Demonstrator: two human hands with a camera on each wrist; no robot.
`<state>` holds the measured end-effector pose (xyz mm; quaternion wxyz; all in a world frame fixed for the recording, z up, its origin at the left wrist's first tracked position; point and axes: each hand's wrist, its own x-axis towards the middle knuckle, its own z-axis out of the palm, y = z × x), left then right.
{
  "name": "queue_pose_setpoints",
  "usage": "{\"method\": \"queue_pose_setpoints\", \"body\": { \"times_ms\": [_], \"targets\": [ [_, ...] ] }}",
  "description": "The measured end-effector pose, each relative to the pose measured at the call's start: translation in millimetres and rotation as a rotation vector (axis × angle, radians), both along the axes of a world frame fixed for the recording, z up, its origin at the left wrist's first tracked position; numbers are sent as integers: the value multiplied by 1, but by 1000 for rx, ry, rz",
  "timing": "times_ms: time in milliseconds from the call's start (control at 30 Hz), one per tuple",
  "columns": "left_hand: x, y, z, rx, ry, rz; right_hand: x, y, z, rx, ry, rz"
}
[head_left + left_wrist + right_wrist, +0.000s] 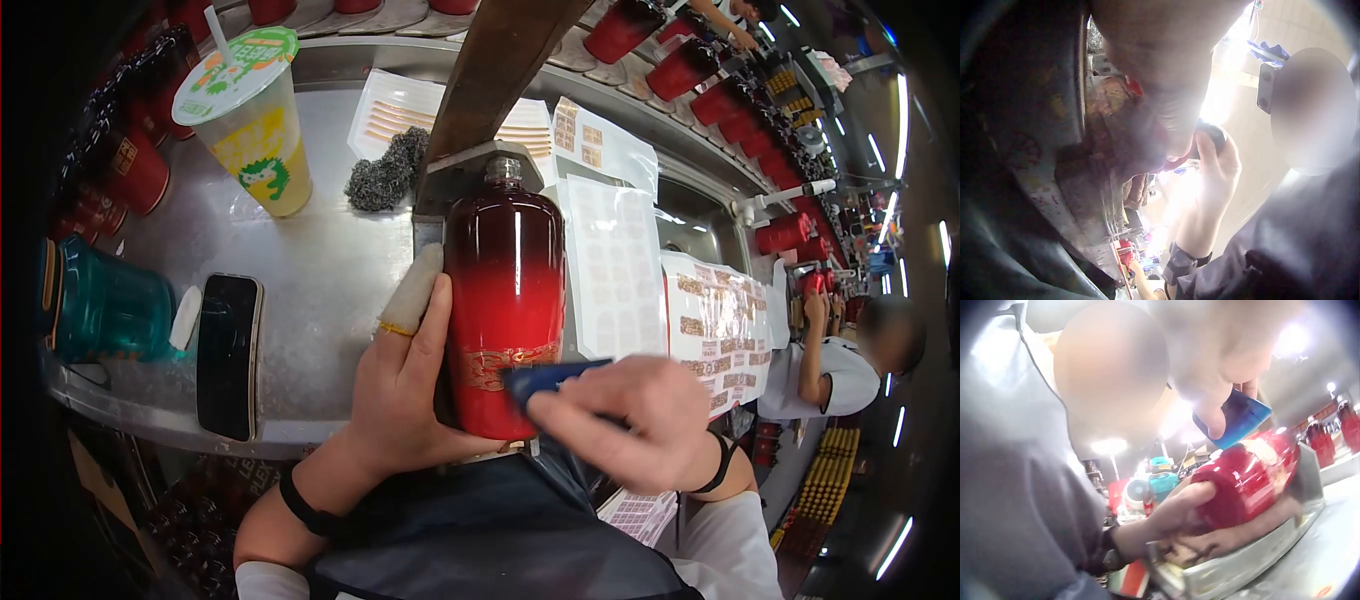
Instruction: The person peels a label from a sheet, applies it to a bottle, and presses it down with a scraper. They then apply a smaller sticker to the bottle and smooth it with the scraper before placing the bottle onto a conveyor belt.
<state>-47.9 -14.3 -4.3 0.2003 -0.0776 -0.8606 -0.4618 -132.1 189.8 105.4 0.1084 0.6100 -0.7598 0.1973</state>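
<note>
A glossy bottle (505, 275), dark at the neck and fading to red, lies in front of the person with its neck pointing away. My left hand (400, 380) grips it from the left, thumb across the base, fingers along its side; one finger wears a pale finger cover (414, 290). Around the lower part runs a gold patterned band (482, 368). A flat blue scraper (540, 378) is pinched in my right hand (640, 425), its edge at that band. In the right wrist view the scraper (1244, 419) meets the upper side of the red bottle (1241, 487).
On the metal table stand a drink cup (255, 140) with a straw, steel wool (388, 170), a phone (228, 357) and a teal jar (112, 300). Sticker sheets (612, 255) lie right of the bottle. A dark post (495, 75) rises beyond it. Red bottles (728, 105) line the back.
</note>
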Motion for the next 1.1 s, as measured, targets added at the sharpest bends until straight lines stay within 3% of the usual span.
{"method": "queue_pose_setpoints", "body": {
  "times_ms": [133,200,333,467,1100],
  "targets": [
    [0,-1,2,-10,23,3,-5,2,10,23,-34,-73],
    [0,0,2,-12,28,6,7,-1,3,33,29,32],
    [0,-1,2,-13,29,4,-1,0,9,1,62,-45],
    [-2,-1,3,-29,53,12,-3,1,3,2,16,21],
    [-2,0,3,33,27,-6,-10,2,5,8,-13,-19]
  ]
}}
